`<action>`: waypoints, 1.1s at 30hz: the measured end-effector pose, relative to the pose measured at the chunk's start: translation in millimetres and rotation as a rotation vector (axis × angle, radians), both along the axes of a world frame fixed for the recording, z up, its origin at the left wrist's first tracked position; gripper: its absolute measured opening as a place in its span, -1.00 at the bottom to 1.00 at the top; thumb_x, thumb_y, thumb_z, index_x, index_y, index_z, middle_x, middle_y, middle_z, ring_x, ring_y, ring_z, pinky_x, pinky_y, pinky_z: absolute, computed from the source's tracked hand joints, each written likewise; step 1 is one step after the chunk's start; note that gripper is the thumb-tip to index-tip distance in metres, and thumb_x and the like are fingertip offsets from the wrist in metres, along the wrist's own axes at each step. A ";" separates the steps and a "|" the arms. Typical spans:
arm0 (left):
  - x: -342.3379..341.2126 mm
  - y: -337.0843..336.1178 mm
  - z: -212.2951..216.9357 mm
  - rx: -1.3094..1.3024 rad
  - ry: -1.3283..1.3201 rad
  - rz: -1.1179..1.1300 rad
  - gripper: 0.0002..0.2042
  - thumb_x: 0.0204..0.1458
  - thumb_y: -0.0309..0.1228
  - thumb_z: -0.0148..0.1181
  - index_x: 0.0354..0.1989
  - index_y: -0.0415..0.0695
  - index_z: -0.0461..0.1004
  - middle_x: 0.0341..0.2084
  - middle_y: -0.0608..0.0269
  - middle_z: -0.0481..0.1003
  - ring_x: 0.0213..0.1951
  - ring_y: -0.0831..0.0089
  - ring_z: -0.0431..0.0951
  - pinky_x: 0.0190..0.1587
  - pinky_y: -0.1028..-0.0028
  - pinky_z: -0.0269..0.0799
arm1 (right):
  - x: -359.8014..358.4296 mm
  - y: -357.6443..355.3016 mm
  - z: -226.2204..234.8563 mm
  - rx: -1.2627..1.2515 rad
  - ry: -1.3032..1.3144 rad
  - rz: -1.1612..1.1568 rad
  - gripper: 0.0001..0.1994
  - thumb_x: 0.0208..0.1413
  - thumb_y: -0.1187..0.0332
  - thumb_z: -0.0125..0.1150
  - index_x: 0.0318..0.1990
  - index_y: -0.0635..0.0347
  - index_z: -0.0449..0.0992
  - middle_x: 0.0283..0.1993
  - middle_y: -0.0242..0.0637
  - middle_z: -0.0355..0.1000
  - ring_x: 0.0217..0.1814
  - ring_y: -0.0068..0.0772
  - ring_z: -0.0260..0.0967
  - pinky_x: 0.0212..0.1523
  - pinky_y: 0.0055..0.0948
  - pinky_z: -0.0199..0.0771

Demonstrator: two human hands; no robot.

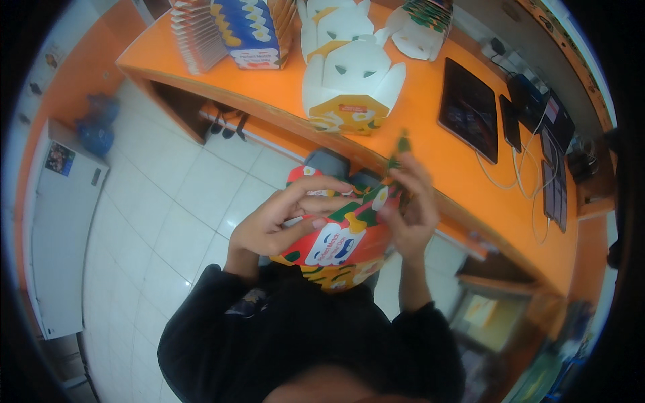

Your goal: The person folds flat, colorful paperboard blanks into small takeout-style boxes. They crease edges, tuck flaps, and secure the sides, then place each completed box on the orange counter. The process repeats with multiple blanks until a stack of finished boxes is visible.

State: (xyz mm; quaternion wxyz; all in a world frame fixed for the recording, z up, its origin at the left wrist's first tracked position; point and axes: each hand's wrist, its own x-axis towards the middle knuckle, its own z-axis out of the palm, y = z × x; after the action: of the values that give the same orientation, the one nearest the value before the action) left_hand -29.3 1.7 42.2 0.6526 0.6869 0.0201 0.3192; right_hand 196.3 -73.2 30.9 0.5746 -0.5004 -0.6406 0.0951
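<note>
In front of my body is a red, yellow and green printed cardboard food box (366, 238), partly folded. My left hand (279, 218) grips its left side, thumb on the printed front panel and fingers reaching over the top edge. On the other side my right hand (413, 208) pinches the upper right edge, where a narrow green flap (402, 144) sticks up past the fingers. The box's underside is hidden against my dark clothing. Just beyond it on the orange table stand opened yellow boxes (353, 87) with white insides, one behind another.
Stacked flat cartons (195, 33) and blue printed ones (248, 40) stand at the table's (416, 101) far left. More green-edged cartons (423, 30) lie behind. A tablet (470, 107), phones (510, 121) and white cables lie at right. A white freezer (64, 228) stands left on the tiled floor.
</note>
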 end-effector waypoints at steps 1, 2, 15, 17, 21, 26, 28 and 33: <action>0.7 0.4 2.2 0.104 0.027 0.062 -0.55 0.07 -0.66 0.00 0.17 -0.32 0.11 0.06 -0.01 0.41 0.17 0.15 0.35 0.13 0.33 0.29 | -4.6 -3.1 1.8 -0.035 0.020 0.141 -0.45 -0.06 0.43 0.35 0.13 0.31 0.33 0.20 -0.04 0.26 0.29 -0.17 0.16 0.25 -0.26 0.10; 1.2 1.4 3.5 0.160 0.008 0.089 -0.56 0.06 -0.67 0.02 0.14 -0.32 0.13 0.02 0.00 0.44 0.15 0.18 0.38 0.11 0.35 0.31 | -10.2 -5.7 3.2 -0.083 0.050 0.277 -0.44 -0.03 0.40 0.34 0.16 0.32 0.32 0.22 -0.04 0.26 0.30 -0.18 0.16 0.25 -0.29 0.11; 21.7 1.7 -7.0 0.214 0.157 0.413 -0.50 -0.11 -0.60 0.31 0.03 -0.24 0.25 -0.18 0.10 0.50 -0.23 0.42 0.61 -0.21 0.51 0.53 | -27.8 -13.0 -13.2 -0.510 0.268 0.251 -0.81 0.08 0.39 0.25 -0.21 0.33 0.54 -0.54 -0.24 0.47 -0.54 -0.62 0.38 -0.50 -0.59 0.33; 24.2 5.0 -4.4 0.404 0.232 0.567 -0.44 -0.24 -0.65 0.40 -0.02 -0.26 0.26 -0.35 0.17 0.39 -0.39 0.45 0.60 -0.39 0.57 0.55 | -22.8 -9.9 -14.1 -0.520 0.254 0.196 -0.84 0.07 0.41 0.25 -0.27 0.33 0.55 -0.54 -0.24 0.48 -0.54 -0.60 0.41 -0.50 -0.60 0.34; 17.8 13.0 3.4 0.202 0.377 0.606 -0.46 -0.21 -0.40 0.45 -0.02 -0.14 0.34 -0.17 0.11 0.42 -0.35 0.40 0.59 -0.40 0.58 0.49 | -6.9 -6.1 -10.7 -0.458 0.245 0.062 -0.88 0.04 0.43 0.27 -0.34 0.33 0.58 -0.51 -0.25 0.52 -0.50 -0.57 0.48 -0.49 -0.60 0.38; 23.5 15.3 -7.9 0.275 0.498 0.458 -0.54 -0.26 -0.44 0.46 -0.14 -0.22 0.43 -0.18 0.11 0.47 -0.23 0.34 0.56 -0.24 0.46 0.46 | -3.6 4.9 -16.7 -0.397 0.271 0.062 -0.88 0.00 0.45 0.30 -0.32 0.31 0.60 -0.49 -0.24 0.54 -0.53 -0.53 0.50 -0.52 -0.61 0.39; 26.1 15.1 -18.9 0.256 0.566 0.386 -0.58 -0.22 -0.46 0.43 -0.14 -0.23 0.44 -0.24 0.12 0.50 -0.19 0.32 0.55 -0.20 0.43 0.45 | -7.9 8.6 -24.3 -0.441 0.186 0.067 -0.87 -0.01 0.45 0.31 -0.31 0.30 0.58 -0.50 -0.20 0.53 -0.52 -0.53 0.50 -0.52 -0.60 0.40; 5.5 40.5 -51.8 -0.234 0.312 0.564 -0.74 0.17 -0.30 0.02 -0.19 -0.29 0.39 -0.31 0.12 0.50 -0.55 0.34 0.58 -0.53 0.62 0.40 | 11.0 -1.8 -39.1 -0.369 0.312 0.126 -0.86 0.12 0.43 0.15 -0.30 0.36 0.50 -0.40 -0.12 0.55 -0.39 -0.35 0.54 -0.39 -0.51 0.51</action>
State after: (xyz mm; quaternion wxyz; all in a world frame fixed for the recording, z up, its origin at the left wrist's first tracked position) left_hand -23.8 42.2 -9.6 0.6020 0.6154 0.3454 0.3737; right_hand 207.4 -75.0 -8.1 0.5584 -0.5349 -0.5462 0.3221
